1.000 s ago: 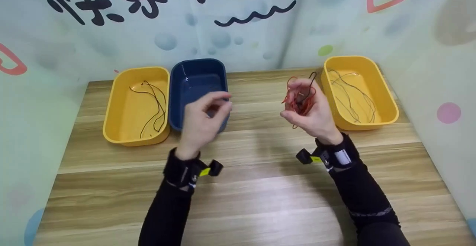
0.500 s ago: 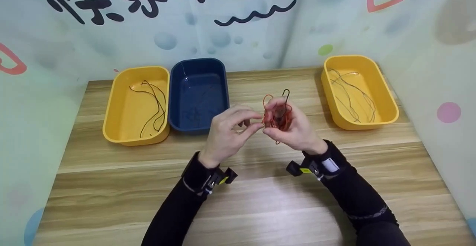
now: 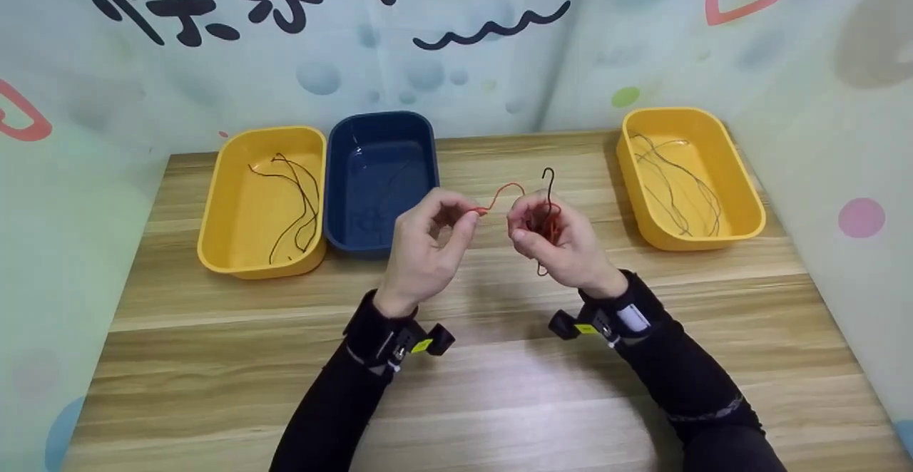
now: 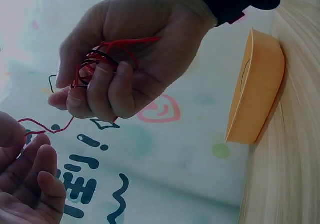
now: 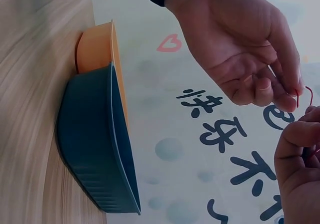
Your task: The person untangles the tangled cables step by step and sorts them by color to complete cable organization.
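Observation:
My left hand pinches the end of a red wire between thumb and forefinger, in front of the blue bin. That strand arcs across to my right hand, which grips a tangled bundle of wires, mostly red with some black. A black wire with a hooked tip sticks up out of the right fist, and a small loop hangs below it. Curled fingers cover much of the bundle. In the right wrist view the left thumb and fingertip meet on the red wire.
Three bins stand along the back of a wood-grain table. A yellow bin with several black wires is at left, touching a blue bin. Another yellow bin, holding thin grey wires, is at right. A printed cloth backdrop hangs behind.
Both hands have come together over the middle of the table, the right one moving left. My left hand has taken hold of a red wire and drawn it leftward from the bundle.

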Demonstrator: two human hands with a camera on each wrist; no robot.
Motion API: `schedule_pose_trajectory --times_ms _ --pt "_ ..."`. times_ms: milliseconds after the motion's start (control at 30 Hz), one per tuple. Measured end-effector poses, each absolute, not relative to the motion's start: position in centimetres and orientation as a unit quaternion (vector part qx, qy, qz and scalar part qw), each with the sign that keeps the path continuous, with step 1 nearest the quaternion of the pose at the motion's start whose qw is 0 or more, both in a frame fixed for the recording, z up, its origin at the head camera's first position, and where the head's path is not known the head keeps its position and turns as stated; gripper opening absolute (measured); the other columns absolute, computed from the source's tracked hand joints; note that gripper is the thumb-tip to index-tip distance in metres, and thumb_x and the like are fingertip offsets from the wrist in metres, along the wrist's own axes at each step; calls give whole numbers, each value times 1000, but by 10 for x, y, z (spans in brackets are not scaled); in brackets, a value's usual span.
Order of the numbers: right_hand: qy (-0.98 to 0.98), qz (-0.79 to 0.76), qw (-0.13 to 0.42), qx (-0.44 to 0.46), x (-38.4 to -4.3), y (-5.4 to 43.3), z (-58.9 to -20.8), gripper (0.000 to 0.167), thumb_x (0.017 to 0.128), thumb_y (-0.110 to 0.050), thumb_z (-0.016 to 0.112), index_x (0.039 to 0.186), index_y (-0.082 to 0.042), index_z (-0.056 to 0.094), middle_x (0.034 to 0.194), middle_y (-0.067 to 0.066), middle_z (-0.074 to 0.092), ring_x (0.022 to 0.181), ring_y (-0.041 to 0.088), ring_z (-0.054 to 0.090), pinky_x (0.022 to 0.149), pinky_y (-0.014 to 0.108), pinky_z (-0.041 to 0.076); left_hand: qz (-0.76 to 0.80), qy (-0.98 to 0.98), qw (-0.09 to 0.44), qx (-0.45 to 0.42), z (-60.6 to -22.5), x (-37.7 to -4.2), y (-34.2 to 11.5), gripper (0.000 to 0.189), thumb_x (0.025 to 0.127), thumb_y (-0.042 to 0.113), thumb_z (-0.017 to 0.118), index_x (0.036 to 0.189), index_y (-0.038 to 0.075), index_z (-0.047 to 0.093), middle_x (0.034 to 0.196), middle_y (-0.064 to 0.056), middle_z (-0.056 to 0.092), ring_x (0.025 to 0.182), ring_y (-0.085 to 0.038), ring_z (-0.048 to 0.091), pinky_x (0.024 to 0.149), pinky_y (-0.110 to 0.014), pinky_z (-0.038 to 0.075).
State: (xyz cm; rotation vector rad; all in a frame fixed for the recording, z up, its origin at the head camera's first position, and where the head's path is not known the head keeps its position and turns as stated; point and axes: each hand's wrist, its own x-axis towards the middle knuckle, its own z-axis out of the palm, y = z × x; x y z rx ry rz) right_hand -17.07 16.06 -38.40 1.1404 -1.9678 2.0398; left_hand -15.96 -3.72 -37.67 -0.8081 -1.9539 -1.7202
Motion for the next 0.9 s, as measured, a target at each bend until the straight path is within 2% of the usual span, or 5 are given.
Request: schedule_pose_trajectory --times_ms 200,333,433,600,900 --pt "-649 674 48 349 -170 161 -383 9 84 15 51 93 17 51 75 -9 56 60 2 47 50 17 38 -680 -660 156 -280 -372 -158 -44 8 94 0 57 97 -8 56 93 -19 68 65 -21 58 60 -28 52" --pt "-661 666 68 339 -170 163 -380 8 83 14 52 91 17 53 75 -10 57 61 2 48 51 16 39 -672 -671 156 -273 -370 -158 -49 6 94 -1 56 95 -7 56 84 -18 67 63 -18 57 55 -22 45" --pt "-678 645 96 339 -171 164 -379 8 82 13 54 90 16 55 77 -12 59 61 1 49 51 16 40 -627 -711 170 -269 -369 -159 -51 4 92 1 59 94 -2 60 77 -12 66 62 -11 56 53 -20 41" --pt "-692 617 129 353 -173 167 -378 9 81 14 56 89 13 57 79 -12 59 59 0 47 49 16 38 -532 -770 206 -285 -367 -160 -53 11 91 14 67 94 3 67 74 -3 68 59 -5 55 54 -19 45" --pt "-718 562 142 385 -178 171 -378 6 82 9 61 88 8 60 71 8 60 56 0 45 46 15 37 -332 -836 289 -326 -367 -163 -66 15 94 15 63 98 4 73 82 -5 72 74 -15 66 69 -28 55"
